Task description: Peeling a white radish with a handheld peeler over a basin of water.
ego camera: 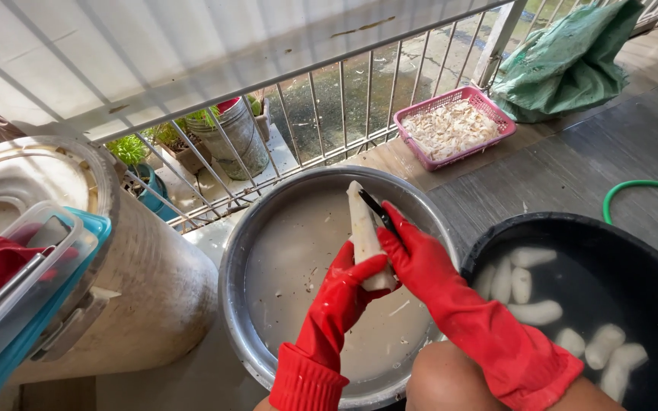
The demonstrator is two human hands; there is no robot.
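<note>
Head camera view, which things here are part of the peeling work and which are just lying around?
In use: white root, knife, left hand, right hand, metal basin, black tub of peeled roots, pink basket of peelings.

Lying about: green sack, hose, barrel, plastic box, potted plants.

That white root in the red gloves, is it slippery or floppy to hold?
The root probably stays stiff: it stands upright from the left hand without bending. Likely slippery, since peeled pieces soak in water nearby. The right hand steadies it too.
</note>
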